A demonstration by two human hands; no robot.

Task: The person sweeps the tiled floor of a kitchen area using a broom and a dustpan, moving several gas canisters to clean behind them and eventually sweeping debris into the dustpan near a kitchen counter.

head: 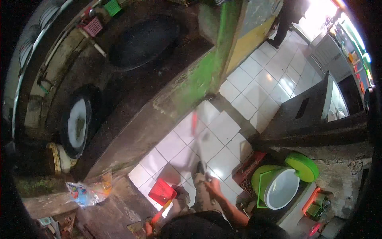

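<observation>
My left hand point(148, 229), low in the view, grips the orange-and-yellow handle of a red plastic dustpan point(162, 191). The dustpan is beside my left leg, above white floor tiles point(219, 139). In front of my body, my right hand point(213, 187) is closed around a thin stick point(200, 149), apparently a broom's. Motion blurs the stick, and a red part point(194, 122) shows near its far end. Whether the far end touches the tiles cannot be made out.
A low green-and-brown wall point(191, 86) runs along the left, with a large dark basin point(146, 41) behind it. At right stand a green bucket point(282, 188) and a dark red crate point(249, 167). A plastic bag point(86, 192) lies lower left. Another person point(286, 24) stands far off.
</observation>
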